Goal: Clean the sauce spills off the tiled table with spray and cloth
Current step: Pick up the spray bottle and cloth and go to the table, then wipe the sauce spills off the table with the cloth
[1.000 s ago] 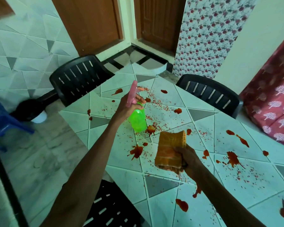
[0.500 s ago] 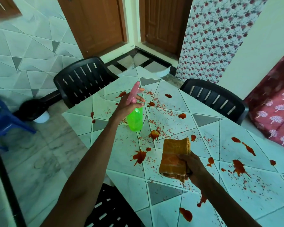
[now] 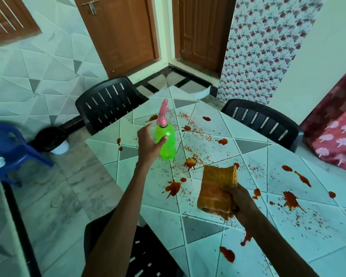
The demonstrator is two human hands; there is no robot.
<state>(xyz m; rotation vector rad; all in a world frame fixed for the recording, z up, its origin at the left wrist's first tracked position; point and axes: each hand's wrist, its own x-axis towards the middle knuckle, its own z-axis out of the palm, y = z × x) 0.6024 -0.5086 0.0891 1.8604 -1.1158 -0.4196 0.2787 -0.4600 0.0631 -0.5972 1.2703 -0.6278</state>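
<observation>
- The left hand (image 3: 149, 143) is at the left flank of the spray bottle (image 3: 166, 142). Its fingers are loose and uncurled, the forefinger raised, and only the thumb tip touches the green body.
- The spray bottle stands just right of those fingers on the tiled table (image 3: 208, 256). Its long axis is close to upright, with the pink spray head on top. Where the nozzle aims is too blurred to tell.
- Red sauce spills (image 3: 173, 188) dot the tiles between the two hands.
- The folded orange cloth (image 3: 216, 188) lies lengthwise away from the person, left of and beyond the gripping fingers.
- The right hand (image 3: 240, 200) has its fingers curled tight round the cloth's near right edge.
</observation>
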